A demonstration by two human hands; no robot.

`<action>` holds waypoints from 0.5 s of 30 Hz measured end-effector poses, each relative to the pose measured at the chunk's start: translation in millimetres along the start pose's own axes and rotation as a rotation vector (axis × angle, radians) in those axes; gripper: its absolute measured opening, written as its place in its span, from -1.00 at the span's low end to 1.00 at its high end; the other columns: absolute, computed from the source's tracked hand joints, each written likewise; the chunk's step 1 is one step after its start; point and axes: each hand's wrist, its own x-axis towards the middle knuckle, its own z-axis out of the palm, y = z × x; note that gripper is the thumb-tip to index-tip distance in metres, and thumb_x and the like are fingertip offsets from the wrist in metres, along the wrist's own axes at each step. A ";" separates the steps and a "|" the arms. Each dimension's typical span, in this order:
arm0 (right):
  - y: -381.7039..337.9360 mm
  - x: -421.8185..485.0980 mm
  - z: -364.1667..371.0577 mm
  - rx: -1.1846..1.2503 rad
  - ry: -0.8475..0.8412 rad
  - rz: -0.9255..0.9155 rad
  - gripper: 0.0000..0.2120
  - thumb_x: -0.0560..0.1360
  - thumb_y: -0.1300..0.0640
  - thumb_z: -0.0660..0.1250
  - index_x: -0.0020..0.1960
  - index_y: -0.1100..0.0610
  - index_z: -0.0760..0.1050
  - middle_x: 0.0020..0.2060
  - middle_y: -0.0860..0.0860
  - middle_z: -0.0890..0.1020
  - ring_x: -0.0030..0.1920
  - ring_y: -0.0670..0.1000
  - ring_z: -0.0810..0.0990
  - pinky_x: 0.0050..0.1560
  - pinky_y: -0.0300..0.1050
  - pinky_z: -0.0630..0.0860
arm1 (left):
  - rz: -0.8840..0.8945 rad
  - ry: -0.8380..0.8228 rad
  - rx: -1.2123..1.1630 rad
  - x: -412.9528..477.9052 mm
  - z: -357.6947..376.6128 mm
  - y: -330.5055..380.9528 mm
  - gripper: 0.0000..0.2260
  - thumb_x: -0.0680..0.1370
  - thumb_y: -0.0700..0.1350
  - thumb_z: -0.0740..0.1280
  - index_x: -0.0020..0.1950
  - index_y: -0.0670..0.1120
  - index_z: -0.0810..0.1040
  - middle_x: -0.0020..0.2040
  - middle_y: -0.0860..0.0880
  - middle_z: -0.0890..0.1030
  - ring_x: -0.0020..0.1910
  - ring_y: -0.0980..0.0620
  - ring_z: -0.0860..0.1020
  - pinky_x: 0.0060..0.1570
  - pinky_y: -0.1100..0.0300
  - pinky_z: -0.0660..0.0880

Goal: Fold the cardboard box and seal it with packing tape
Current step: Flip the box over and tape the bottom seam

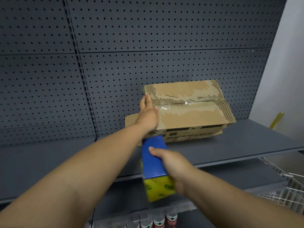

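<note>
A worn brown cardboard box (189, 111) sits on a grey metal shelf (246, 145), its top flaps closed with clear tape along the middle seam and torn paper showing the corrugation. A loose flap sticks out at its left behind my wrist. My left hand (148, 114) lies flat against the box's left top edge, fingers stretched out. My right hand (171, 160) grips a blue tape dispenser (153, 158) holding a yellow roll of packing tape (158, 188), just in front of the box's near side.
A grey pegboard wall (148, 38) backs the shelf. A white wire basket (283, 186) hangs at lower right. Bottles with red and white labels (158, 221) stand on a lower level. A yellow object (277, 120) leans at the far right.
</note>
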 end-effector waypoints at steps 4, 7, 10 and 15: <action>-1.6 2.4 -4.3 0.053 0.022 0.009 -0.75 0.43 0.06 0.39 -0.02 0.23 0.59 -0.24 0.16 0.67 -0.40 0.09 0.61 -0.31 -0.12 0.56 | 0.003 -0.001 -0.003 -3.0 -0.5 -0.6 -0.47 0.65 -0.04 -0.03 0.54 -0.02 -0.25 0.54 0.06 -0.22 0.48 -0.04 0.16 -0.10 0.54 0.19; -0.8 -0.7 -5.4 0.076 -0.020 0.069 -0.75 0.43 0.06 0.38 -0.02 0.24 0.59 -0.32 0.15 0.66 -0.46 0.08 0.60 -0.36 -0.15 0.54 | -0.006 0.006 -0.012 -2.1 1.4 1.4 -0.47 0.65 -0.06 -0.03 0.54 -0.01 -0.26 0.54 0.07 -0.23 0.48 -0.07 0.17 0.04 0.39 0.20; 12.9 -3.1 0.9 -0.010 -0.053 0.097 -0.77 0.44 0.04 0.37 -0.09 0.22 0.58 -0.28 0.14 0.67 -0.37 0.07 0.60 -0.21 -0.10 0.53 | -0.006 -0.019 -0.001 1.5 2.4 1.0 -0.47 0.66 -0.06 -0.03 0.54 -0.01 -0.26 0.54 0.07 -0.24 0.50 -0.07 0.13 0.10 0.30 0.15; 8.8 -19.4 -36.0 0.026 0.073 0.027 -0.74 0.43 0.07 0.40 -0.05 0.27 0.62 -0.32 0.16 0.69 -0.47 0.07 0.62 -0.47 -0.22 0.49 | 0.068 0.025 0.131 2.3 -2.6 -8.4 -0.47 0.65 0.00 -0.02 0.54 -0.05 -0.18 0.54 0.07 -0.17 0.52 -0.05 0.02 0.42 0.12 0.07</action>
